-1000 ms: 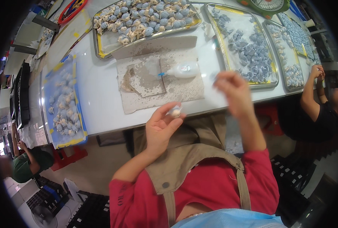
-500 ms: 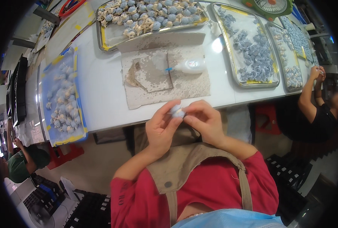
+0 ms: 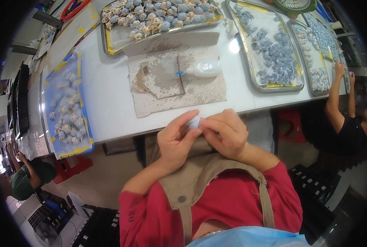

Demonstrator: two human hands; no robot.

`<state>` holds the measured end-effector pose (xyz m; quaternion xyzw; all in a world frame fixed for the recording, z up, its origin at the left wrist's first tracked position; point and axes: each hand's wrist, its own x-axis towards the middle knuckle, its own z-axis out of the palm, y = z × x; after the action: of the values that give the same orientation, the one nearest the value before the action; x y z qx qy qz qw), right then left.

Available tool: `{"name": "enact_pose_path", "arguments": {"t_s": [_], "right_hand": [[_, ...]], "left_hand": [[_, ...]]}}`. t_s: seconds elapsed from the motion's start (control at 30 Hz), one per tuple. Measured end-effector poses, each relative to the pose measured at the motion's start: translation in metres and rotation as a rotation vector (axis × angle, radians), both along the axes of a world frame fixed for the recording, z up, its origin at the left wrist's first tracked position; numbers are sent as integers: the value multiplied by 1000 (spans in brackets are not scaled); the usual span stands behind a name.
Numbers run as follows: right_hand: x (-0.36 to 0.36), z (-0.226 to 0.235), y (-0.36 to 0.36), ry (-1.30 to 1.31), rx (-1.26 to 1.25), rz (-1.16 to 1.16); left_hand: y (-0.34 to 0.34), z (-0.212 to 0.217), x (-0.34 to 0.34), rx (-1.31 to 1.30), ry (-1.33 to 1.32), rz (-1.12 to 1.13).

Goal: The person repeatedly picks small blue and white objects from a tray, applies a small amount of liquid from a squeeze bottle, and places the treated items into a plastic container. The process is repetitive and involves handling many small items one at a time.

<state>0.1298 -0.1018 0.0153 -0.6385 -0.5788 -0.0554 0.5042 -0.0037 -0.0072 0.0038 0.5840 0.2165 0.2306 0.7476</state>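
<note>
Just off the table's front edge, my left hand (image 3: 179, 131) pinches a small rounded blue-grey piece (image 3: 193, 122) between thumb and fingers. My right hand (image 3: 226, 131) closes on the right side of the same piece with thumb and forefinger. The fingers cover much of it, so its full shape is hidden. Beyond my hands lies a stained cardboard sheet (image 3: 208, 95). On it are a flat square pane (image 3: 167, 88) with wet-looking patches and a white squeeze bottle (image 3: 206, 68) on its side, its blue tip pointing left.
A metal tray (image 3: 109, 49) of blue-and-cream figurines stands at the back. To the right, another tray (image 3: 270, 87) holds blue-grey cupped pieces, beside a narrower tray (image 3: 315, 92). A blue tray (image 3: 87, 142) of figurines sits left. Co-workers (image 3: 348, 127) (image 3: 31, 177) sit on both sides; a green fan (image 3: 294, 6) stands at far right.
The small piece has turned in my fingers, so its pale band no longer shows. My right-hand fingers have curled further over it. The co-worker at the right has moved their hands apart.
</note>
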Motion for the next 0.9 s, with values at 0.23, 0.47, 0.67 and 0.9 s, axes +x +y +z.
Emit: {"name": "enact_pose_path", "arguments": {"t_s": [0.23,0.47,0.67,0.9], "right_hand": [[8,-4,-5,49,-45,69],[6,-12,-7,716,-167,241],[14,-5,-9,1240,-347,645],[13,-3,-10,1209,-286,679]], "left_hand": [[-4,2,2,99,34,45],[-3,-4,-3,280,5,71],[0,5,-5,262,-18,-46],[7,10,-8,103,-46,-127]]}}
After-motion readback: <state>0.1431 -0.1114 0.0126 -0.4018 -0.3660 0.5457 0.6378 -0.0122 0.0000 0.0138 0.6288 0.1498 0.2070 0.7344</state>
